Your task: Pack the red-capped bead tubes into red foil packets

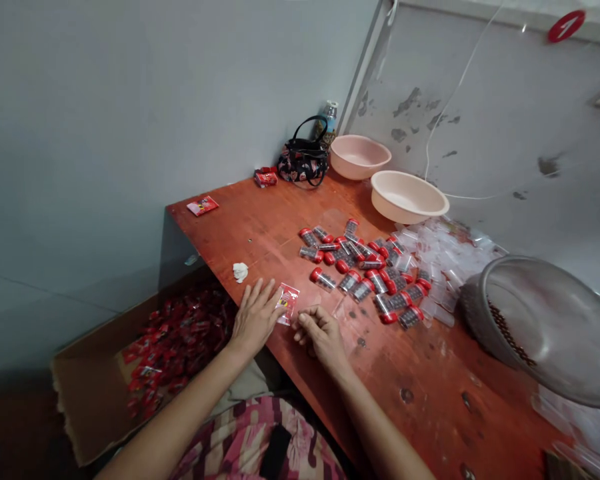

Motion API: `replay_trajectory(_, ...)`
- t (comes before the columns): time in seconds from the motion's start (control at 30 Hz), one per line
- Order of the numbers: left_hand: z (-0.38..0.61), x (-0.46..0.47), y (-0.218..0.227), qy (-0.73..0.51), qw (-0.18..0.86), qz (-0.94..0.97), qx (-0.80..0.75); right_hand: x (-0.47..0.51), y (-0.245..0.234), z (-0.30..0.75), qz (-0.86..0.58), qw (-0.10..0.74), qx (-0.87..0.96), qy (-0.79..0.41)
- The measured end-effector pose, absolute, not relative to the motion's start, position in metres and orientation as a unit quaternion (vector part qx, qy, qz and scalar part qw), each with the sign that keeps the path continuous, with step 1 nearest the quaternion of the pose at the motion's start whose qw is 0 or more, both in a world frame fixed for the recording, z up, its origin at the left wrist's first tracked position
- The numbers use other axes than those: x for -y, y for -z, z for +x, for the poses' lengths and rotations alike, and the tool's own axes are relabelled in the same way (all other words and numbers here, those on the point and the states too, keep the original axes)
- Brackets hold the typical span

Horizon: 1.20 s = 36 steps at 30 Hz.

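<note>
The left hand (254,318) lies spread, touching the packet (289,301); the right hand (324,335) curls beside it, whether grasping anything I cannot tell.

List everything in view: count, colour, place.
Table: one, reddish, centre.
Flat packet: one, red, near edge.
Red-capped tubes: many, clear, centre.
Other tubes: many, clear, right.
Large basin: one, grey, right.
Small balls: many, brown, inside basin.
Far basin: one, pink, back.
Nearer basin: one, cream, back.
Handbag: one, black floral, back.
Flask: one, multicoloured, behind handbag.
Loose packets: several, red, back left.
Wad: one, white, left edge.
Box: one, brown, lower left.
Boxed packets: many, red, inside box.
Sign: one, red, upper right.
Cable: one, white, right.
Walls: two, grey, behind.
Clothing: one, multicoloured, bottom.
Left hand: one, bare, by packet.
Right hand: one, bare, by packet.
</note>
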<state>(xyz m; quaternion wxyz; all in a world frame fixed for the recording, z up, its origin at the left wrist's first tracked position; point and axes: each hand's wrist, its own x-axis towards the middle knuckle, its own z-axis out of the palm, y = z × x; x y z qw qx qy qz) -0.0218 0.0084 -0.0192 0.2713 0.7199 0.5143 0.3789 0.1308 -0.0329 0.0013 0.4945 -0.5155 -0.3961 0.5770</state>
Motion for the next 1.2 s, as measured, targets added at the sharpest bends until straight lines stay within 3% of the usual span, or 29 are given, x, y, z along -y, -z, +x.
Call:
replay_trajectory(0.13,-0.017,-0.02,0.031,-0.35,0.219,0.744,-0.525,0.033,0.002,0.134,-0.534,0.489,0.416,-0.55)
replay_trajectory(0.33,-0.013,-0.01,0.027,-0.425,0.256,0.701,-0.512,0.013,0.006,0.131,-0.552,0.528,0.411,-0.498)
replay_trajectory(0.53,-0.009,0.001,-0.004,-0.505,0.48,0.501,-0.513,-0.004,-0.004,0.125,-0.499,0.545,0.367,-0.565)
replay_trajectory(0.7,-0.018,-0.002,-0.01,-0.383,0.71,0.359,-0.47,-0.008,-0.009,0.131,-0.472,0.453,0.457,-0.603)
replay_trajectory(0.77,-0.019,-0.002,-0.009,-0.356,0.733,0.353,-0.46,-0.013,-0.012,0.138,-0.521,0.396,0.547,-0.523)
replay_trajectory(0.93,-0.017,-0.001,-0.007,-0.4,0.709,0.278,-0.511,-0.034,-0.024,0.169,-0.68,0.17,0.705,-0.108)
replay_trajectory(1.03,-0.015,-0.001,-0.005,-0.433,0.703,0.217,-0.52,-0.043,-0.027,0.184,-0.691,0.039,0.721,-0.011)
replay_trajectory(1.1,-0.014,-0.002,-0.003,-0.45,0.705,0.187,-0.515,-0.043,-0.026,0.189,-0.69,0.029,0.723,-0.004)
replay_trajectory(1.2,-0.015,-0.004,0.001,-0.477,0.707,0.147,-0.501,-0.029,-0.023,0.188,-0.693,0.124,0.707,-0.068)
